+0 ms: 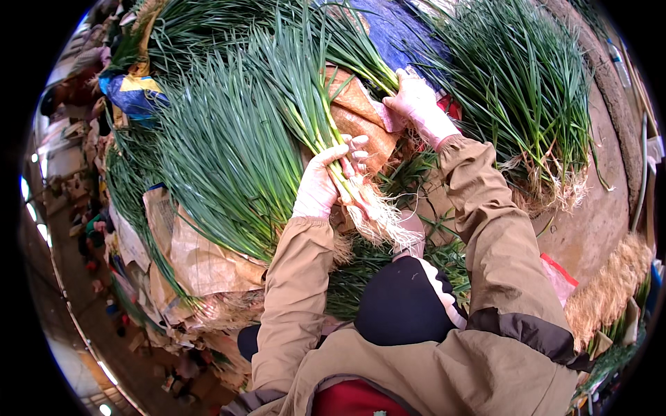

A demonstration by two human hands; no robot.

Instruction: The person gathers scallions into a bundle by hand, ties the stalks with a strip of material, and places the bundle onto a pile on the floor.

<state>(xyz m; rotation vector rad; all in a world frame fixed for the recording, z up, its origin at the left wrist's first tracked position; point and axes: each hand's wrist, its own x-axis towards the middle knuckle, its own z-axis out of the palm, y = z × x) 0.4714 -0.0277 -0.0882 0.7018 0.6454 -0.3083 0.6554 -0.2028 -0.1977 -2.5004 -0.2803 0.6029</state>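
My left hand (322, 177), in what looks like a thin pale glove, grips a bunch of allium greens (307, 104) by its pale lower stems. Its fibrous roots (382, 213) hang toward my knee, and the leaves spread up and away. My right hand (416, 101), likewise pale-gloved, holds a second, thinner bunch of greens (377, 65) near the stems, farther off and to the right. Beside my left hand lies a broad heap of the same greens (223, 140). Below my right hand is an orange woven sack (359, 125).
A large rooted pile of greens (520, 99) lies at the right, with a blue sheet (390, 31) to its left. Loose leaves (359, 288) cover the ground by my dark-clad knee (406, 301). A tan sack (213, 260) lies at left; a root-side bundle (609, 286) sits lower right.
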